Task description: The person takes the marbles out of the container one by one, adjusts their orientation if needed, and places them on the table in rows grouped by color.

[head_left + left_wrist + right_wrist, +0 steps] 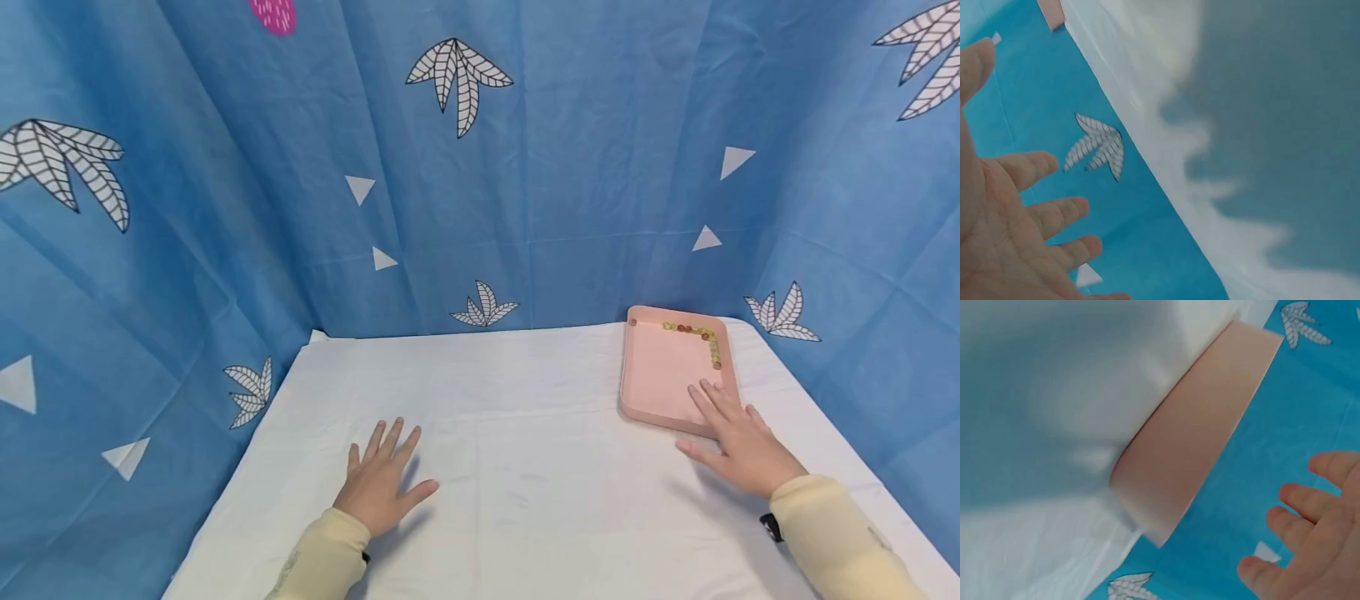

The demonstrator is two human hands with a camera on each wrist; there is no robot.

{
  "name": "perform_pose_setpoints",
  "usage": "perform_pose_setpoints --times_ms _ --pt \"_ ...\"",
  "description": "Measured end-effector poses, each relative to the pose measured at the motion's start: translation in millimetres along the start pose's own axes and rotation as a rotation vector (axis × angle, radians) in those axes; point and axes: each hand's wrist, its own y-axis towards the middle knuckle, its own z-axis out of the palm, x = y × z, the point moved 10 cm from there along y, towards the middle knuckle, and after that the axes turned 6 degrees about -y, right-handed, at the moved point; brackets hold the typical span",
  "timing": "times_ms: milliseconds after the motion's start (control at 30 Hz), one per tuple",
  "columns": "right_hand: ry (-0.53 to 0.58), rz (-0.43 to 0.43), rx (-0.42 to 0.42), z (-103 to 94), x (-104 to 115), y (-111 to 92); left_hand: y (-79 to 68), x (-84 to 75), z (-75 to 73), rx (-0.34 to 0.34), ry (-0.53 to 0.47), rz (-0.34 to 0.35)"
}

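Observation:
My left hand [381, 483] hovers over the white cloth on the left side, its fingers spread and nothing in it. In the left wrist view the palm of the left hand [1010, 231] shows bare, with its shadow on the cloth. My right hand [742, 442] is also spread and holds nothing; it overlaps the near right corner of a pink tray [663, 375] in the head view. Small green and reddish round pieces [715, 350] line the tray's far and right edges. From the right wrist, the outer side of the pink tray [1191, 431] appears beyond the right hand [1316, 531].
White cloth [525, 467] covers the table. A blue curtain [570, 167] printed with leaves and triangles hangs behind it and along both sides. The pink tray stands at the back right, close to the curtain.

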Motion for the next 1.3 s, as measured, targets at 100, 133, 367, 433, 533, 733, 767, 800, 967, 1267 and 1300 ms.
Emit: perform_pose_setpoints --times_ms 100,133,367,433,533,733,767,800,967,1267,1300 --pt "0.008 0.021 0.016 -0.9 -14.2 4.0 7.3 -15.8 5.3 0.030 -0.005 0.034" --pt "0.012 0.031 0.023 -0.8 -19.4 5.5 9.8 -21.7 7.7 0.044 -0.006 0.046" --pt "0.054 0.139 0.097 3.6 -57.3 21.1 28.0 -80.9 32.4 0.179 -0.034 0.184" --pt "0.054 0.161 0.107 3.5 -65.5 28.5 33.9 -102.1 40.0 0.200 -0.028 0.237" --pt "0.054 0.191 0.129 4.2 -77.4 40.3 44.8 -134.6 49.8 0.193 -0.013 0.327" --pt "0.025 0.196 0.144 7.1 -98.2 60.5 64.6 -201.4 64.7 0.147 0.085 0.473" --pt "0.019 0.196 0.145 7.6 -101.1 63.2 66.3 -212.9 67.5 0.148 0.105 0.492" --pt "0.016 0.201 0.149 8.0 -103.6 65.6 68.1 -223.8 71.0 0.152 0.124 0.507" --pt "0.031 0.259 0.186 9.4 -117.7 73.1 80.7 -261.9 90.8 0.169 0.144 0.494" --pt "0.054 0.323 0.222 11.8 -136.2 74.6 111.7 -281.6 112.8 0.173 0.126 0.339" --pt "0.050 0.325 0.217 11.8 -138.5 75.1 115.1 -284.7 113.7 0.166 0.130 0.342"
